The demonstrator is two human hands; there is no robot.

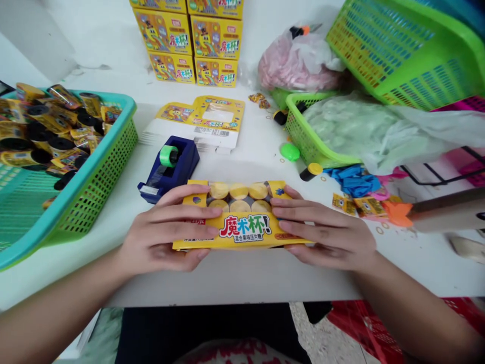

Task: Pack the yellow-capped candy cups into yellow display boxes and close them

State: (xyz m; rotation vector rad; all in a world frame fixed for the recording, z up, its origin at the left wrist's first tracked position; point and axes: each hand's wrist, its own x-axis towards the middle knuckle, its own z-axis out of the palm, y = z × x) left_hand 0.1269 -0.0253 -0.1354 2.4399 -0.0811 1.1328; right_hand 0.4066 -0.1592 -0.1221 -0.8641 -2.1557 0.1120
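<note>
Both of my hands grip a yellow candy box [242, 242] near the front edge of the table. Its window shows several round yellow-topped cups in rows. My left hand [162, 227] wraps the box's left end, fingers over the front face and thumb below. At the right end my right hand [326, 230] holds it the same way. Just behind my left hand stands a dark blue tape dispenser [178, 164] with a green roll. Flat unfolded box blanks [212, 119] lie stacked behind the box.
On the left is a teal basket [113, 167] of small cups. Finished yellow boxes [215, 38] are stacked at the back. A green basket [322, 136] with bags stands right, near a loose black cup [310, 172], a green lid [290, 151] and blue cloth [354, 181].
</note>
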